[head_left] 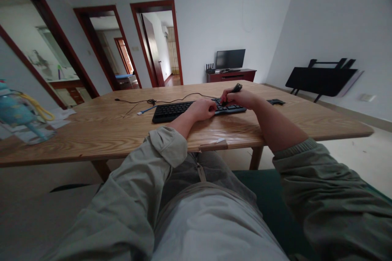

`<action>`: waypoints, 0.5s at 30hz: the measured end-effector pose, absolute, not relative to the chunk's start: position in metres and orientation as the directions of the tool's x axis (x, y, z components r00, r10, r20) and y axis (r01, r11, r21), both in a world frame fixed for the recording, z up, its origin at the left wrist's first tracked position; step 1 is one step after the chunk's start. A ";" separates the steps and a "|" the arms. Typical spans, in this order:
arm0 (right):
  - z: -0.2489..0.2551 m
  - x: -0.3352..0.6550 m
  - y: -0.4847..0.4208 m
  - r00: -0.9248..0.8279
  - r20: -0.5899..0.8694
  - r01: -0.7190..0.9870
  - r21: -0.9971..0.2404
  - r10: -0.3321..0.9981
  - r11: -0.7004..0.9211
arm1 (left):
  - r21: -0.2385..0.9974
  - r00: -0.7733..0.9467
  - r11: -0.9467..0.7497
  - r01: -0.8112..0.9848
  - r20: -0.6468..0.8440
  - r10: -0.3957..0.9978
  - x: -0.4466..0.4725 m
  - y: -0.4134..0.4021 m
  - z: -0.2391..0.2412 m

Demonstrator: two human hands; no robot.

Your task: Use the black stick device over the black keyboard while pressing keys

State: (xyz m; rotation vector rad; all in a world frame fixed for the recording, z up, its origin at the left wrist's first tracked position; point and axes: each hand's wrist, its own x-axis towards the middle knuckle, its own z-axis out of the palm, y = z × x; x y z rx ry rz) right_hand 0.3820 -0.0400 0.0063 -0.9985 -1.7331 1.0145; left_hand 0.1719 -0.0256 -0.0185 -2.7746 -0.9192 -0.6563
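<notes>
Leftmost, a light-blue patterned item (15, 108) with a yellow cord is set over papers on the wooden table (107, 138). Next, a slim blue item with a pale end (148, 110) is laid just beside the left end of a black keyboard (174, 109), behind which a thin black cable (183, 96) is strung. By the left forearm, a slant forward and to the right is made; the left hand (203, 109) is rested at the keyboard's near side, right of its middle, with the fingers curled in. Whether anything is pinched there cannot be told, as the fingertips are hidden. Farther right, the right forearm is angled inward, and the right hand (240, 98) is held over the keyboard's right part. A black handheld tool (237, 87) is gripped narrowly in it, tilted, one end jutting above the fist; its lower end is perhaps met by the keys. Beyond the right wrist, a flat black object (276, 101) is seen on the table.
</notes>
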 end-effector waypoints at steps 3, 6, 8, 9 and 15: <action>0.004 0.386 -0.034 -0.332 0.243 0.086 -0.954 0.911 0.286 | 0.100 0.648 -0.778 0.620 0.494 0.580 0.171 -0.022 -0.020; 0.002 0.387 -0.027 -0.360 0.225 0.008 -0.970 0.906 0.244 | 0.173 0.603 -0.732 0.659 0.461 0.651 0.175 -0.022 -0.019; 0.002 0.387 -0.024 -0.368 0.213 -0.015 -0.975 0.905 0.224 | 0.207 0.592 -0.710 0.673 0.424 0.685 0.181 -0.024 -0.017; 0.002 0.386 -0.023 -0.363 0.208 -0.019 -0.976 0.908 0.216 | 0.216 0.590 -0.703 0.678 0.411 0.695 0.184 -0.025 -0.016; -0.003 0.371 -0.019 -0.214 0.251 -0.111 -0.966 0.944 0.232 | 0.187 0.542 -0.651 0.736 0.413 0.732 0.196 -0.021 -0.017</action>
